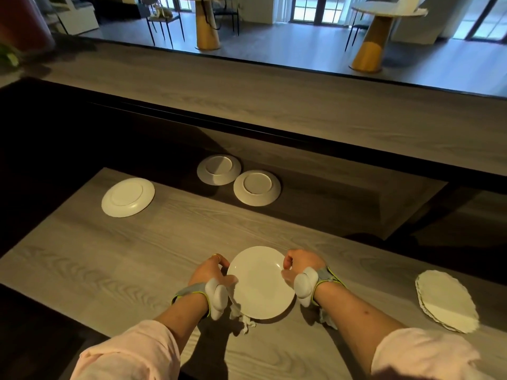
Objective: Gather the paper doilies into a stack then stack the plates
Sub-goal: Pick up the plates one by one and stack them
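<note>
Head view: left hand [210, 272] and right hand [300, 263] both grasp the near plate [260, 283] by opposite rims, doilies [447, 304] stacked well off right, and the upturned plates [256, 187] lie straight ahead, farther up the table [109, 256].

Dim interior; daylight enters from windows [307, 8] beyond the table [82, 256]. Wide-angle distortion bends table edges; shadows fall near them.

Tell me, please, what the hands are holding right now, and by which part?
Both hands, left hand and right hand, hold the upright white plate by its rim, at opposite side edges.
</note>
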A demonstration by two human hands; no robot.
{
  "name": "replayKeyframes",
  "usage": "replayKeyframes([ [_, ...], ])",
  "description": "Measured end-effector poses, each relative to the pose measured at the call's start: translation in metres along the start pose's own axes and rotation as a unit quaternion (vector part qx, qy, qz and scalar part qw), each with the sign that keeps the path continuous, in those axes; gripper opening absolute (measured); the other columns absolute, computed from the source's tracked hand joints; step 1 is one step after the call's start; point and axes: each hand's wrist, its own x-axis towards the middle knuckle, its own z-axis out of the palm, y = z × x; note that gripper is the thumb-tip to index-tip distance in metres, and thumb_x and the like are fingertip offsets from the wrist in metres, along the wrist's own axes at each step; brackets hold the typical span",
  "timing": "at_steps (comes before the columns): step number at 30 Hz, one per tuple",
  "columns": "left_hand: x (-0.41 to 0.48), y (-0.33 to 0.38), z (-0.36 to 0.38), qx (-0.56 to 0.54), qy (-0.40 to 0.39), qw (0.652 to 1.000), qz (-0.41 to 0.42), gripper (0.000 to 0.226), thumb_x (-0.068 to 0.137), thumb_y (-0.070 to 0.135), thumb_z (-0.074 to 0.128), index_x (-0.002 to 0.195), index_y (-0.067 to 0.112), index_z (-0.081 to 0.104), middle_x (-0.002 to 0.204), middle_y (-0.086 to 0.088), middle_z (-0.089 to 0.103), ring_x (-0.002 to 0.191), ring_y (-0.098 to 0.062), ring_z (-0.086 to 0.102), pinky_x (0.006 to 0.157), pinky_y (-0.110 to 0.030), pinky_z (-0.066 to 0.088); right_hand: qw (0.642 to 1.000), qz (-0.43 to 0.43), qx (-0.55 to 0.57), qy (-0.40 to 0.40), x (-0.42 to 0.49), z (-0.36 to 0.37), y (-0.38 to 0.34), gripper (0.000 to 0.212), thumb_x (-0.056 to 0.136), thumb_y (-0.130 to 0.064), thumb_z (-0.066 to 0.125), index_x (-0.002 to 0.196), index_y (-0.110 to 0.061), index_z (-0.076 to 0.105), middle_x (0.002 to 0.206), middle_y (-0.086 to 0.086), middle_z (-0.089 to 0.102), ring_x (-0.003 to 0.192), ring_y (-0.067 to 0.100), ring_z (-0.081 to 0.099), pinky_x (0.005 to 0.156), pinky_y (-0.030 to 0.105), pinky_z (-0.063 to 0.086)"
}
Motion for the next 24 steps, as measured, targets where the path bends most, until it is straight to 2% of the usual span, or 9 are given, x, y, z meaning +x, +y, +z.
replayKeyframes([
  [2, 0.003, -0.004, -0.006, -0.016, 0.007, 1.000, -0.003, 0.026, 0.077, 0.038, 0.070, 0.093, 0.026, 0.054, 0.082, 0.003, 0.063, 0.064, -0.008, 0.055, 0.055, -0.022, 0.042, 0.999, -0.016, 0.010, 0.042, 0.004, 0.000, -0.011, 0.003, 0.080, -0.026, 0.056, 0.077, -0.026, 0.058, 0.103, 0.004, 0.069, 0.097, 0.025, 0.063, 0.077, 0.027, 0.048],
  [4, 0.010, -0.012, -0.019, -0.032, 0.041, 0.999, -0.010, 0.031, 0.083, 0.040, 0.063, 0.107, 0.022, 0.056, 0.092, 0.001, 0.063, 0.068, -0.009, 0.055, 0.065, -0.022, 0.042, 0.996, -0.036, 0.039, 0.066, 0.012, 0.002, -0.030, 0.008, 0.079, -0.029, 0.056, 0.081, -0.025, 0.063, 0.097, 0.003, 0.071, 0.093, 0.025, 0.064, 0.075, 0.028, 0.049],
  [6, 0.018, -0.020, -0.038, -0.044, 0.067, 0.997, -0.008, 0.038, 0.086, 0.036, 0.060, 0.119, 0.018, 0.055, 0.109, -0.003, 0.064, 0.079, -0.011, 0.058, 0.069, -0.021, 0.043, 0.994, -0.054, 0.073, 0.066, 0.020, 0.007, -0.051, 0.006, 0.078, -0.028, 0.055, 0.075, -0.028, 0.060, 0.091, 0.002, 0.073, 0.089, 0.024, 0.066, 0.073, 0.026, 0.049],
  [9, 0.036, -0.038, -0.073, -0.033, 0.102, 0.994, 0.009, 0.041, 0.087, 0.031, 0.059, 0.126, 0.019, 0.052, 0.133, -0.004, 0.055, 0.113, -0.018, 0.060, 0.086, -0.025, 0.048, 0.985, -0.069, 0.150, 0.056, 0.033, 0.019, -0.089, 0.009, 0.078, -0.023, 0.056, 0.076, -0.025, 0.064, 0.085, 0.007, 0.074, 0.084, 0.027, 0.068, 0.077, 0.031, 0.056],
  [13, 0.073, -0.058, -0.136, 0.077, 0.136, 0.986, 0.050, 0.051, 0.087, 0.031, 0.058, 0.135, 0.018, 0.046, 0.148, -0.004, 0.037, 0.127, -0.024, 0.050, 0.104, -0.033, 0.041, 0.978, -0.072, 0.192, 0.038, 0.063, 0.034, -0.145, 0.010, 0.083, -0.021, 0.062, 0.087, -0.017, 0.069, 0.093, 0.014, 0.072, 0.088, 0.030, 0.067, 0.083, 0.034, 0.053],
  [17, 0.110, -0.090, -0.198, 0.194, 0.118, 0.972, 0.064, 0.068, 0.085, 0.037, 0.058, 0.145, 0.019, 0.032, 0.157, -0.006, 0.022, 0.143, -0.026, 0.023, 0.118, -0.038, 0.025, 0.962, -0.034, 0.267, 0.037, 0.087, 0.048, -0.200, 0.013, 0.084, -0.017, 0.064, 0.092, -0.009, 0.069, 0.081, 0.008, 0.063, 0.077, 0.022, 0.060, 0.080, 0.036, 0.054],
  [21, 0.141, -0.104, -0.231, 0.256, 0.072, 0.962, 0.062, 0.079, 0.086, 0.040, 0.055, 0.150, 0.017, 0.015, 0.160, -0.008, 0.008, 0.147, -0.029, 0.009, 0.121, -0.038, 0.013, 0.959, -0.003, 0.283, 0.033, 0.096, 0.060, -0.229, 0.020, 0.084, -0.017, 0.065, 0.098, -0.004, 0.070, 0.086, 0.010, 0.065, 0.078, 0.019, 0.058, 0.079, 0.031, 0.053],
  [24, 0.154, -0.108, -0.236, 0.263, 0.046, 0.961, 0.070, 0.078, 0.087, 0.041, 0.053, 0.150, 0.018, 0.012, 0.160, -0.005, 0.008, 0.147, -0.029, 0.005, 0.120, -0.041, 0.012, 0.962, 0.014, 0.273, 0.030, 0.107, 0.060, -0.238, 0.021, 0.085, -0.017, 0.063, 0.101, -0.005, 0.069, 0.098, 0.015, 0.070, 0.082, 0.018, 0.058, 0.085, 0.032, 0.052],
])
